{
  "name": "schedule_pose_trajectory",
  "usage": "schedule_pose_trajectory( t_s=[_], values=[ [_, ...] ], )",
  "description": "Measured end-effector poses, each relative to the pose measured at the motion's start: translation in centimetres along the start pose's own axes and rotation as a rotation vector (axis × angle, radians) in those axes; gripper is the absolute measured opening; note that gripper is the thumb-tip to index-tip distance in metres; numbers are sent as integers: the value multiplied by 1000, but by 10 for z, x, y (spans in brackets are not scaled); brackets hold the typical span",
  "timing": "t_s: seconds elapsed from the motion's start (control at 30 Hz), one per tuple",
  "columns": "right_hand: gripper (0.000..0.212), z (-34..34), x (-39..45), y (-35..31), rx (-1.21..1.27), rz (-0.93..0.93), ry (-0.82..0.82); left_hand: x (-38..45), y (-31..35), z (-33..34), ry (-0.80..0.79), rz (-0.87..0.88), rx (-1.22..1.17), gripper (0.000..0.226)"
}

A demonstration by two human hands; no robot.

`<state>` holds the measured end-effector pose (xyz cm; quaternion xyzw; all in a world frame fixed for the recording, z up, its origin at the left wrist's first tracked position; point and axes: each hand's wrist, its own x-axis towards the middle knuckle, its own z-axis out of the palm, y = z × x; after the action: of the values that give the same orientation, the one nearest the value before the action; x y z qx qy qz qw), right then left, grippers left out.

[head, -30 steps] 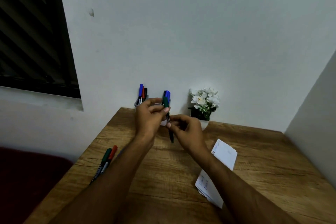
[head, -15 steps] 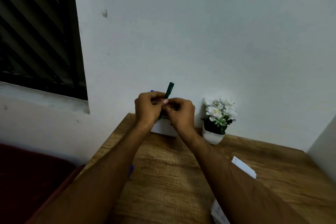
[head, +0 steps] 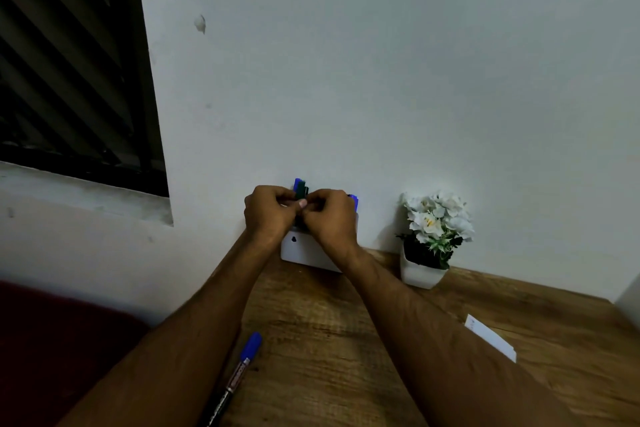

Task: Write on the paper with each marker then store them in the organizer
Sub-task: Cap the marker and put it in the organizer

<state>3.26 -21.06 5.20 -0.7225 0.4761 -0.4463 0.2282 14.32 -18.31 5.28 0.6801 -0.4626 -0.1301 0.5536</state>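
Observation:
Both my hands meet just above the white organizer [head: 300, 249] at the back of the wooden table [head: 346, 350], against the wall. My left hand [head: 269, 212] and my right hand [head: 331, 218] both pinch a dark green marker [head: 302, 191], which stands nearly upright with its cap poking out above my fingers. Blue marker caps [head: 297, 184] show in the organizer behind my hands, another at the right [head: 354, 200]. A blue-capped marker [head: 239, 371] lies on the table beside my left forearm. The white paper [head: 490, 336] lies at the right.
A white pot of white flowers [head: 429, 239] stands right of the organizer. A dark louvred window [head: 69, 62] fills the upper left. A dark red surface [head: 52, 340] lies left of the table edge.
The view tilted up and the hands moved closer to the organizer. The green marker sits lower between my fingers, less of it showing above them. The paper slid towards the right edge of view.

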Motion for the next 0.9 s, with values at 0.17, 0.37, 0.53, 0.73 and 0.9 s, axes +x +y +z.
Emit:
schedule_pose_trajectory(
  t_s=[0.17,0.37,0.53,0.73,0.9],
  values=[
    [16,1,-2,0,-38,-19,10,-3,-6,-2,42,-35,2,34],
    [23,-2,-24,3,-20,-92,76,-21,-7,-14,67,-42,7,26],
    [21,-13,-62,14,-5,-157,-4,-56,-14,-34,-127,11,338,14],
    [18,-35,-102,24,5,-123,-32,-96,-4,-54,-634,-25,906,46],
    [18,-49,-125,24,-4,-111,-8,-117,7,-61,-720,-26,1053,44]
  ],
)
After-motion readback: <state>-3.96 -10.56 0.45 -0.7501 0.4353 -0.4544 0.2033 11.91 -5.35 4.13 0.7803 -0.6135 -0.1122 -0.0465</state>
